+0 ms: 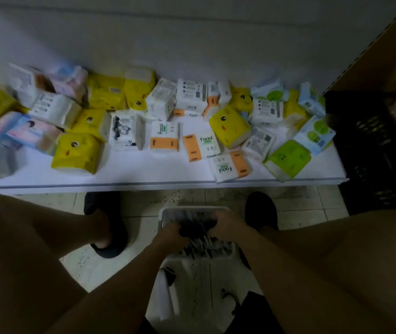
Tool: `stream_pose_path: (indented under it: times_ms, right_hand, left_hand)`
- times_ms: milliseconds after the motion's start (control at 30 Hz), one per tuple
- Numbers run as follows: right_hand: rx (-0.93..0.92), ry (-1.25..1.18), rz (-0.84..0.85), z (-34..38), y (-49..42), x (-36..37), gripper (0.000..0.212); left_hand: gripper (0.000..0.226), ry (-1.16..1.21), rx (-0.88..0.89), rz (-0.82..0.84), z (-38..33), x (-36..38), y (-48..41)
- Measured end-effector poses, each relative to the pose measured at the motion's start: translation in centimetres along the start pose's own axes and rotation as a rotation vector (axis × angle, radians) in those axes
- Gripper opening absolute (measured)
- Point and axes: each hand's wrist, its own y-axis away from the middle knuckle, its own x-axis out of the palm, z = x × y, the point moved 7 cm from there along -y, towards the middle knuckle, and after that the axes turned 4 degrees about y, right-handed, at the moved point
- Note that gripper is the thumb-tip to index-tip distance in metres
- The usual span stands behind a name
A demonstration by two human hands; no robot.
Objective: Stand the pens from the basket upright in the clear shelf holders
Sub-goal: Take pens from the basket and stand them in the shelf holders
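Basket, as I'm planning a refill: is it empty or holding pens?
Holding pens: dark ones lie in the white basket; left hand and right hand grip a bundle.

Single head-worn view, looking steeply down, hands (201, 231) close below, low shelf (163, 182) ahead

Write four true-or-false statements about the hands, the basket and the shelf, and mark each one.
1. The left hand and the right hand both grip pens in the white basket. True.
2. The basket stands on the shelf. False: it sits on the tiled floor, in front of the shelf.
3. Tissue packs lie on the shelf. True.
4. The black crate stands at the shelf's left end. False: it is at the right end.
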Motion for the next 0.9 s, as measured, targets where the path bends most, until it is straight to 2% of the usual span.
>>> stream_pose_path:
  times_ms: [133,200,267,367,467,533,667,767,900]
  right_hand:
    - [0.060,-0.035,0.012,-0.6,-2.3,2.1,0.013]
    - [0.090,-0.044,-0.005,-1.2,-2.9,3.7,0.029]
    - [0.120,-0.038,-0.029,-2.1,-2.8,5.0,0.026]
    - [0.181,0.015,0.008,-3.7,-2.1,7.0,0.018]
    - [0.171,-0.037,0.090,-4.6,-1.9,8.7,0.031]
    - [0.147,-0.132,0.103,-4.6,-1.9,9.0,0.034]
    - [0.118,-0.233,0.099,-4.8,-2.4,8.7,0.026]
    - [0.116,-0.162,0.131,-5.2,-2.9,8.8,0.032]
    - [0.143,0.025,0.219,-5.8,-3.6,9.7,0.041]
  left_hand:
    - [0.039,0.163,-0.008,0.012,1.2,1.6,-1.5]
    - [0.032,0.200,-0.029,0.023,1.5,2.2,-2.4]
    - [0.031,0.191,-0.051,0.059,1.8,2.8,-3.0]
    - [0.044,0.121,-0.073,0.080,2.3,3.4,-3.7]
    - [0.049,0.125,-0.058,0.040,2.1,3.6,-4.5]
    - [0.050,0.063,-0.047,0.080,2.1,4.4,-4.8]
    - [0.055,-0.194,-0.021,0.154,2.8,6.8,-4.1]
    - [0.061,-0.369,0.026,0.118,2.7,6.7,-3.6]
    - [0.050,-0.277,-0.053,0.149,2.4,6.6,-3.4]
